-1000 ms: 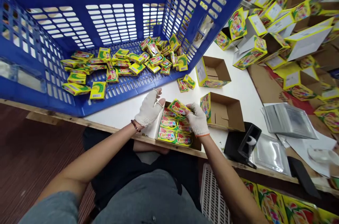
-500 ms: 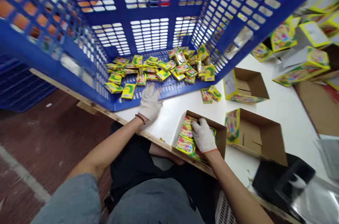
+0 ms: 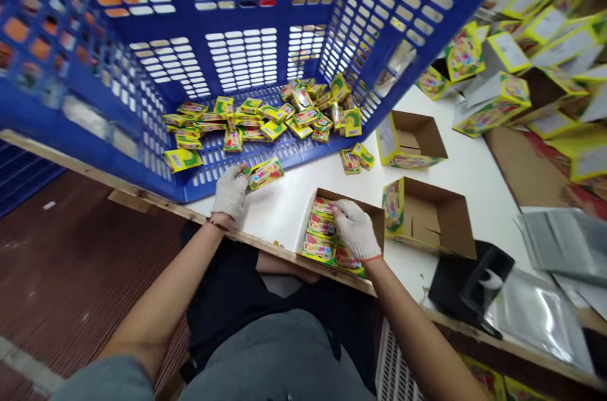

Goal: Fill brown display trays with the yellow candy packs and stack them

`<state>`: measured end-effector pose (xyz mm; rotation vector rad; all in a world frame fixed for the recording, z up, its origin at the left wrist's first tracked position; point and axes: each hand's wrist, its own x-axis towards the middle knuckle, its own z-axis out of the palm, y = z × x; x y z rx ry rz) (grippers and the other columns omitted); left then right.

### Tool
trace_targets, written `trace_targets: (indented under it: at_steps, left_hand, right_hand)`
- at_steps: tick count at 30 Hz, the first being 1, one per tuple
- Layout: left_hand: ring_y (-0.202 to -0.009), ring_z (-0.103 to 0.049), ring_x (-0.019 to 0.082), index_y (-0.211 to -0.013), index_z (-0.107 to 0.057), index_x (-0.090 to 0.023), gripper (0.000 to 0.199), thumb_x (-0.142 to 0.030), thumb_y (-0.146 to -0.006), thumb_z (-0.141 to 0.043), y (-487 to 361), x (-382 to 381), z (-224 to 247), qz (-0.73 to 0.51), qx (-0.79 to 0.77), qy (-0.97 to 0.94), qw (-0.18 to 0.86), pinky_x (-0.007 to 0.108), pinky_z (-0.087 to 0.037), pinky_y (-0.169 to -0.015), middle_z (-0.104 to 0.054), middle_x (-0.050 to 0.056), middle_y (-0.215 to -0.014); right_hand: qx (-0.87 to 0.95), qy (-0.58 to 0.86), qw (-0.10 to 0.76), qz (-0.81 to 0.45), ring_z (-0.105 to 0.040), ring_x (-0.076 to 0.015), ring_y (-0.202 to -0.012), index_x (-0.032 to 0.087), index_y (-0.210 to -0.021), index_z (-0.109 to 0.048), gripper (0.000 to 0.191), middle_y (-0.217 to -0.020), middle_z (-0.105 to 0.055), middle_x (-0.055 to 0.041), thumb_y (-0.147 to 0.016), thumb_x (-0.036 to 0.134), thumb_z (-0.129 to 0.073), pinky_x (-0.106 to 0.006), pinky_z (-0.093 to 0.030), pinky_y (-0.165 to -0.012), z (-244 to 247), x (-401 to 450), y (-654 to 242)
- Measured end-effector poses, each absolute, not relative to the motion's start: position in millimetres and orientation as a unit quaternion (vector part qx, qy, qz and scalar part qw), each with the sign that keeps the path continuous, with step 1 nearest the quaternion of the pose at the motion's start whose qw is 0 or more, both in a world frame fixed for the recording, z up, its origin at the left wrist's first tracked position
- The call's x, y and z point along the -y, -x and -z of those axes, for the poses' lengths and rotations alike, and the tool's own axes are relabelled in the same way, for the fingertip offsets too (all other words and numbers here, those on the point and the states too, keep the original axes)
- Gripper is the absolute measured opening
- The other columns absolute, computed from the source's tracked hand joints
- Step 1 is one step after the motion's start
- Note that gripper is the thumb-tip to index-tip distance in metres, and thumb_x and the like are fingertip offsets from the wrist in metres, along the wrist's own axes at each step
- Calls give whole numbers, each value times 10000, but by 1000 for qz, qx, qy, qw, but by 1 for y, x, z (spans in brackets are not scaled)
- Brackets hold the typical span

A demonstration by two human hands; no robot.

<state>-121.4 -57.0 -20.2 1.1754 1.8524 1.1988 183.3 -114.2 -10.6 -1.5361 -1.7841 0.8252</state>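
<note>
My left hand [image 3: 231,192], in a white knit glove, pinches a small yellow-green printed box [image 3: 266,173] just in front of the blue crate [image 3: 222,191]. Several more of these boxes [image 3: 272,129] lie loose inside the crate. My right hand [image 3: 358,230], gloved too, reaches into an open cardboard carton [image 3: 377,222] at the table's front edge. Its fingers are bent against the end of a small box [image 3: 323,205] in the top row; their tips are partly hidden. Rows of printed boxes [image 3: 318,247] fill the carton's left part.
Two loose small boxes [image 3: 356,158] lie outside the crate. Two open cartons [image 3: 429,217] stand to the right, beside a black tape dispenser [image 3: 469,284] and clear plastic sheets [image 3: 535,312]. Cartons [image 3: 512,91] are heaped at the far right.
My left hand has picked a small box from the crate's front and moved slightly back with it. My right hand has shifted toward the carton's left side. The whole view has shifted.
</note>
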Motion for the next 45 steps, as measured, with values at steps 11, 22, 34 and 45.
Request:
trace_targets:
  at_steps: [11, 22, 34, 45]
  left_hand:
    - [-1165, -619, 212, -1178, -608, -173, 338, -267, -874, -492, -20, 108, 11, -499, -564, -527, 394, 393, -492, -1060, -658, 103, -1226]
    - [-920, -658, 218, -933, -701, -204, 177, -176, -836, -557, 56, 225, 55, 133, -411, -829, 354, 310, -506, -826, -697, 73, -1009]
    - [-1003, -667, 230, -1028, -640, -208, 203, -147, -858, -546, 35, 219, 15, -13, -319, -904, 285, 342, -543, -872, -701, 91, -1092]
    - [-1204, -579, 266, -1124, -593, -177, 298, -123, -845, -500, -3, 154, 16, -337, -370, -850, 165, 468, -531, -1009, -610, 149, -1258]
  right_hand:
    - [449, 566, 399, -564, -663, -172, -832, 183, -1241, -566, 500, -1051, -668, -75, -801, 410, -634, -313, -593, -694, 3, 105, -168]
    - [488, 594, 360, -528, -709, -241, -968, 186, -1103, -675, 418, -1089, -718, -98, -843, 511, -641, -382, -615, -808, 9, 158, -236]
    - [612, 604, 216, -463, -618, -168, -673, 170, -899, -690, 369, -757, -662, -39, -900, 494, -514, -291, -491, -637, -29, 157, -235]
    - [722, 470, -21, -507, -535, -132, -727, 159, -793, -644, 100, -765, -602, 5, -786, 254, -612, -229, -396, -649, -53, 117, -247]
